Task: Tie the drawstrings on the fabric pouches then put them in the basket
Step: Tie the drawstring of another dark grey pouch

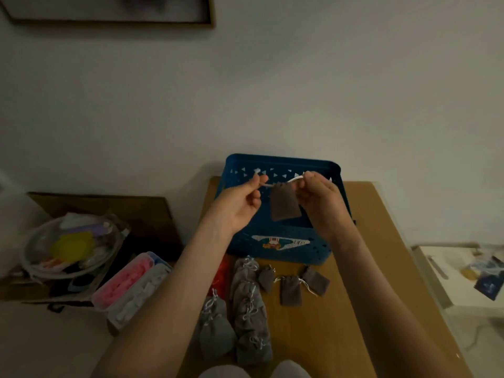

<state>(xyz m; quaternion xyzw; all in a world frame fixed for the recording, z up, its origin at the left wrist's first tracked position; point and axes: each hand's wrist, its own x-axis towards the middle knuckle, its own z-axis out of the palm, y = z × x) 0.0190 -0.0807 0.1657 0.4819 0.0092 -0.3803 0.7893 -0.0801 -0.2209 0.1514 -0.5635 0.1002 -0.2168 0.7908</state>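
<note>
A small brown fabric pouch (285, 203) hangs in the air in front of the blue plastic basket (281, 162). My left hand (240, 203) pinches its white drawstring on the left, and my right hand (317, 196) pinches the drawstring on the right, pulling the cord taut. Three more brown pouches (291, 290) lie flat on the wooden table (341, 309) below the basket. Several grey pouches (249, 309) with gathered tops lie in a row nearer to me.
To the left stand a clear box of pink and white items (131, 285) and a glass bowl of mixed objects (71, 246) on a dark box. Something red (221, 274) lies by the grey pouches. A low shelf with papers (463, 271) is at right.
</note>
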